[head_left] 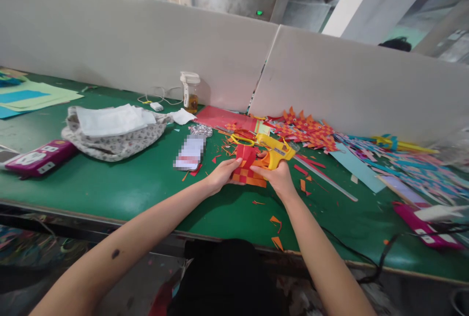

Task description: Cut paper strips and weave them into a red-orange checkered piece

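The green felt-covered tabletop (128,184) carries a floral cloth bundle (113,140), a heap of finished red-and-orange woven paper pieces (306,130), and a yellow plastic glue gun (275,152) lying just beyond the hands. At the middle, the left hand (222,175) and right hand (277,178) pinch a small red-and-orange woven paper mat (246,169) from both sides, fingers clamped on its edges. It looks light, thin and floppy, easily creased; holding it by the woven edges seems safest.
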Tool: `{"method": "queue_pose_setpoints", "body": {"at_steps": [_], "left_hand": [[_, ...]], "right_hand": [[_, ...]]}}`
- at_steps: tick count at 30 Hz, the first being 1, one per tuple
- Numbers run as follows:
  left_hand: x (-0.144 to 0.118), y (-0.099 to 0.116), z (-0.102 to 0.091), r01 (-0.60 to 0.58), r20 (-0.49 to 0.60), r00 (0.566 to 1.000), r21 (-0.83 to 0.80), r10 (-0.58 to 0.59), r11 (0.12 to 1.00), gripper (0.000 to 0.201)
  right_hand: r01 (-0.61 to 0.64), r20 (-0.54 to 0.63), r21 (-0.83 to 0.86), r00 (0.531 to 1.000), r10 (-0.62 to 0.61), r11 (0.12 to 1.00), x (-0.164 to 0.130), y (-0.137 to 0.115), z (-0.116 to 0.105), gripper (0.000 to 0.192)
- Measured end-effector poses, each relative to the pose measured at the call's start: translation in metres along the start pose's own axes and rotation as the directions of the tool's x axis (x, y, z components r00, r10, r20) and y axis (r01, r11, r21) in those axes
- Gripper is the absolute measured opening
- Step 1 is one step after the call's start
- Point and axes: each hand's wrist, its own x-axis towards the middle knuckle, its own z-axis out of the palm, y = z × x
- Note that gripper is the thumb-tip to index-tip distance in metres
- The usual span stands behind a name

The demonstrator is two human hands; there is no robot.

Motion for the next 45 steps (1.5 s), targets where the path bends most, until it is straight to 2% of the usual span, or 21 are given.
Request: {"method": "queue_pose_setpoints", "body": {"at_steps": [4, 10, 12, 15, 19, 22, 25, 30, 36, 45], "left_hand": [[-0.002, 0.002, 0.002, -0.005, -0.005, 1.000, -0.029, 0.005, 1.000, 0.031], [-0.001, 0.005, -0.001, -0.017, -0.006, 1.000, -0.053, 0.016, 0.998, 0.031], [-0.001, 0.005, -0.002, -0.033, -0.033, 0.999, -0.041, 0.031, 0.999, 0.031], [-0.003, 0.005, -0.001, -0.048, -0.074, 0.996, 0.007, 0.048, 0.999, 0.032], [-0.006, 0.008, 0.002, -0.097, -0.014, 0.995, 0.043, 0.098, 0.994, 0.038], [-0.007, 0.010, 0.003, -0.114, -0.037, 0.993, 0.054, 0.116, 0.992, 0.037], [-0.006, 0.010, 0.001, -0.087, -0.087, 0.991, 0.118, 0.097, 0.989, 0.034], [-0.001, 0.004, -0.006, -0.082, -0.089, 0.991, 0.145, 0.096, 0.986, 0.043], [-0.003, 0.005, -0.005, -0.139, -0.074, 0.986, 0.108, 0.147, 0.984, 0.039], [0.001, 0.004, -0.007, -0.099, -0.095, 0.989, 0.123, 0.111, 0.987, 0.037]], "right_hand": [[-0.036, 0.019, 0.040, 0.999, 0.035, 0.999, 0.000, -0.001, 0.000, 0.051], [-0.072, -0.058, 0.190, 0.995, 0.085, 0.979, -0.001, -0.004, -0.003, 0.036], [-0.052, -0.084, 0.231, 0.994, 0.073, 0.972, -0.001, -0.006, -0.005, 0.028], [-0.022, -0.042, 0.265, 0.999, 0.034, 0.964, -0.001, -0.008, -0.008, 0.019], [-0.091, 0.024, 0.176, 0.996, 0.088, 0.980, -0.001, -0.008, -0.005, 0.026], [-0.140, 0.023, 0.099, 0.990, 0.138, 0.985, -0.001, -0.006, -0.001, 0.031], [-0.131, 0.032, 0.070, 0.991, 0.129, 0.989, 0.000, -0.003, -0.001, 0.032], [-0.097, 0.065, 0.021, 0.993, 0.096, 0.995, 0.002, 0.001, -0.004, 0.033], [-0.126, 0.084, -0.205, 0.986, 0.146, 0.970, 0.004, 0.006, -0.007, 0.036], [-0.128, 0.121, -0.059, 0.983, 0.135, 0.990, 0.001, 0.002, -0.006, 0.027]]}}
